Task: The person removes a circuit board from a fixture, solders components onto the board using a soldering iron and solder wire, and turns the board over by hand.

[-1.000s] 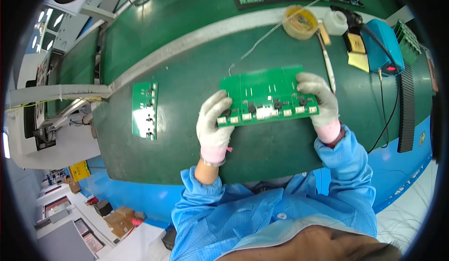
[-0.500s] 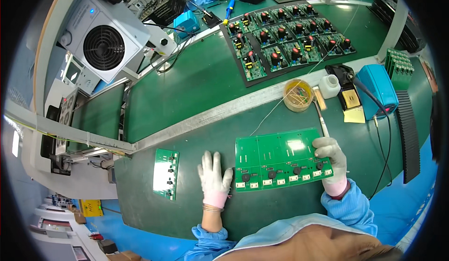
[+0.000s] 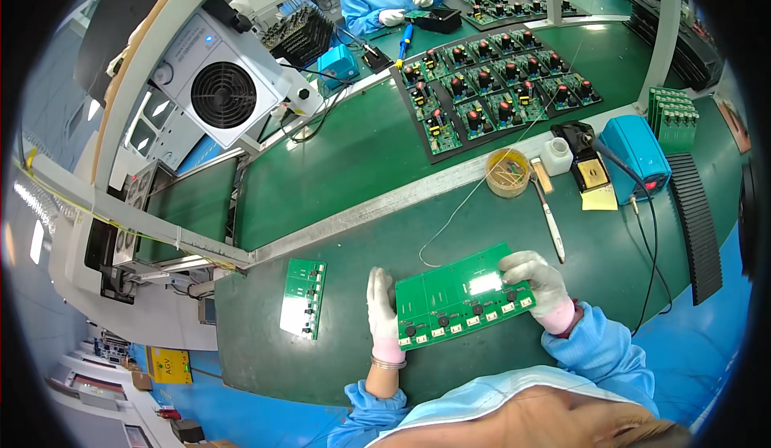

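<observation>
A green circuit board panel, with white connectors and round black parts along its near edge, is held up tilted above the bench. My right hand, in a white glove, grips its right end. Beside the panel's left edge stands my gloved left hand, its fingers stretched out and palm turned toward the panel. Whether the left hand touches that edge I cannot tell. A smaller green board with black parts lies flat on the bench farther left.
Behind the panel are a yellowish tub of thin sticks, a white-handled brush, a white bottle and a blue soldering station. Populated boards cover a black tray. A fan unit stands left. A co-worker sits opposite.
My left hand has lifted off the bench and turned on edge toward the panel. The panel and my right hand have moved left, and the panel is tilted more. The view has shifted.
</observation>
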A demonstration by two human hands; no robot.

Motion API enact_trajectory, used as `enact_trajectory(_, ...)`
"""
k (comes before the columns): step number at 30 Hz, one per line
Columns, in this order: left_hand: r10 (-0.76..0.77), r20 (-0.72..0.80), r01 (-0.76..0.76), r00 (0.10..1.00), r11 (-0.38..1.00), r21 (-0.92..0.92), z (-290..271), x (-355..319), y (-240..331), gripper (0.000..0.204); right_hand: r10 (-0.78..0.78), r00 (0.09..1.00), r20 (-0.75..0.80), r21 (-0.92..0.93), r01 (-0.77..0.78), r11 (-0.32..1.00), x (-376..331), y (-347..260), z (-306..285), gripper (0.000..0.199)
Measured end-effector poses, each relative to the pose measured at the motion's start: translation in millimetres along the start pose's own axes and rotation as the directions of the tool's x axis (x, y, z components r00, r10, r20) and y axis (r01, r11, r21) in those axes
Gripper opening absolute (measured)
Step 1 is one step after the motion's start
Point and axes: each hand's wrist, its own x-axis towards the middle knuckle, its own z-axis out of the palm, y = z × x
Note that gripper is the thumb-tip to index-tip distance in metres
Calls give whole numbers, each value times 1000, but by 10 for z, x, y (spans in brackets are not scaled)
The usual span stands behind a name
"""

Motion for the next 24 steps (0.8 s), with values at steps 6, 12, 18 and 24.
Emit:
enact_trajectory(6,-198,88,217,976,896,-389,-136,-3,174,81,9,1000,12,3,-9,1000,3,82,56,16)
enact_trajectory(12,-66,119,106,991,923,-370,-205,-62,197,63,59,998,-12,-21,-59,998,-37,210,48,16)
enact_trajectory(18,10,129,52,992,881,-471,-216,-18,222,42,47,999,-4,-89,-47,995,10,186,50,15)
enact_trajectory(24,-9,129,74,992,855,-513,-190,9,239,38,7,1000,-12,-149,-8,989,7,172,68,19)
